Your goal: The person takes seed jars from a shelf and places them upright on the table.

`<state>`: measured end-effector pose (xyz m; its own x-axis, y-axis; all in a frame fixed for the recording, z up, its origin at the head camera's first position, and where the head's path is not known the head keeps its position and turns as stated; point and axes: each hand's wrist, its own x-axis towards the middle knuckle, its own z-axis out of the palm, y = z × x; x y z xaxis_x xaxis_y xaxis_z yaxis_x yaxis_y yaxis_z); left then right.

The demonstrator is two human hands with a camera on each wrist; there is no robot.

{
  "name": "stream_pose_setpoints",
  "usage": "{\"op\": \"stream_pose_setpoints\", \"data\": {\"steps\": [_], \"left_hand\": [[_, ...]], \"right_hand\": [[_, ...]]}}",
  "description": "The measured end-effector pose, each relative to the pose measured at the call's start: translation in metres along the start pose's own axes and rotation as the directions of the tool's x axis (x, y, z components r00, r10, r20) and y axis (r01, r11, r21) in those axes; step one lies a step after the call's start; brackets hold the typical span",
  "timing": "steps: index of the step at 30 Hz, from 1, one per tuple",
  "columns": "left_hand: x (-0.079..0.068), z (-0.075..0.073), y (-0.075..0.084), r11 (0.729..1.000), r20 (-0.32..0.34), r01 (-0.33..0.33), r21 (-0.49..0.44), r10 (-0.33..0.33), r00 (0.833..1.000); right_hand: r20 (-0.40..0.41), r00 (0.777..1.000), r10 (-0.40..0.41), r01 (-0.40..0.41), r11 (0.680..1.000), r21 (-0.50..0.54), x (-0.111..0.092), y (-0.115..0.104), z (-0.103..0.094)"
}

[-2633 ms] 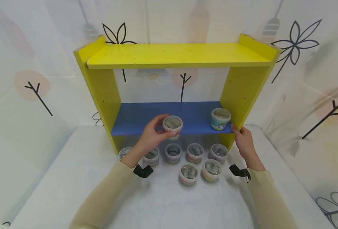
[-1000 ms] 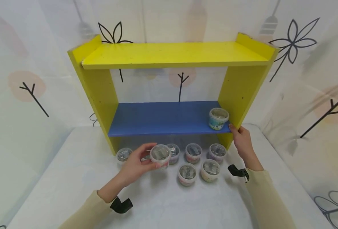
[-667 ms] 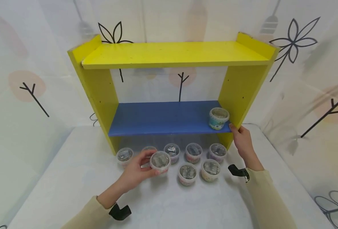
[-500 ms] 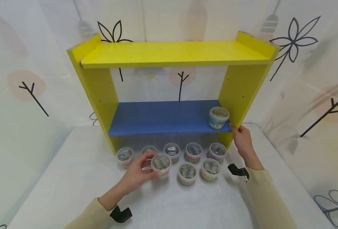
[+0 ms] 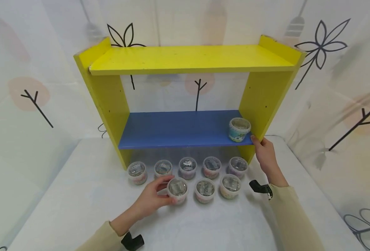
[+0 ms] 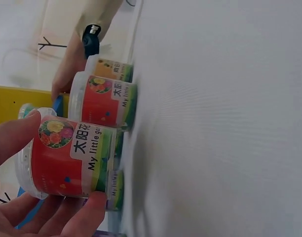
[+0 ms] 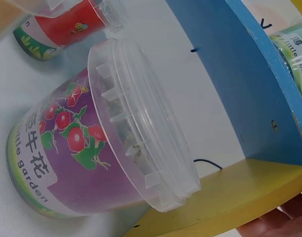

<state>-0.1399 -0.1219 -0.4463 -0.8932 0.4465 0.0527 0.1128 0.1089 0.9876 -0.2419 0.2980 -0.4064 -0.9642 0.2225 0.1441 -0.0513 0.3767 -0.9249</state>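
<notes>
My left hand grips a small lidded plastic tub between thumb and fingers. In the left wrist view this tub has a red flower label reading "My little garden" and a clear lid. It is upright at the left end of the front row, beside another red-labelled tub. My right hand holds the shelf's right side panel at the end of the blue board. In the right wrist view only its fingers show, at the yellow panel's edge. A teal tub stands on the blue board's right end.
A back row of tubs stands beneath the blue board, from a pink-labelled one to a purple one. A yellow-labelled tub ends the front row. The yellow top board spans above; a white cloth covers the table.
My left hand has lowered the red tub from in front of the blue board to the front row, left of two other tubs. My right hand has stayed on the shelf's side.
</notes>
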Motion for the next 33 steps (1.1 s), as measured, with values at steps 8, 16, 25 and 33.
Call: {"op": "stream_pose_setpoints", "data": {"steps": [8,16,25,33], "left_hand": [[-0.003,0.003,-0.008,1.000,-0.007,0.019,-0.003,-0.020,1.000],[-0.003,0.005,-0.015,0.998,-0.023,0.056,-0.008,-0.056,0.998],[-0.002,0.005,-0.011,0.999,-0.016,0.031,0.028,-0.031,0.999],[-0.003,0.001,-0.008,0.993,0.002,-0.013,0.116,0.013,1.000]], "right_hand": [[-0.003,1.000,0.002,-0.002,1.000,0.002,0.000,0.001,0.001],[0.002,1.000,-0.010,0.010,1.000,0.005,-0.001,0.001,0.000],[-0.003,1.000,-0.004,0.005,1.000,0.005,0.000,0.002,-0.001],[0.000,1.000,-0.008,0.008,1.000,0.009,0.001,0.004,-0.001]]}}
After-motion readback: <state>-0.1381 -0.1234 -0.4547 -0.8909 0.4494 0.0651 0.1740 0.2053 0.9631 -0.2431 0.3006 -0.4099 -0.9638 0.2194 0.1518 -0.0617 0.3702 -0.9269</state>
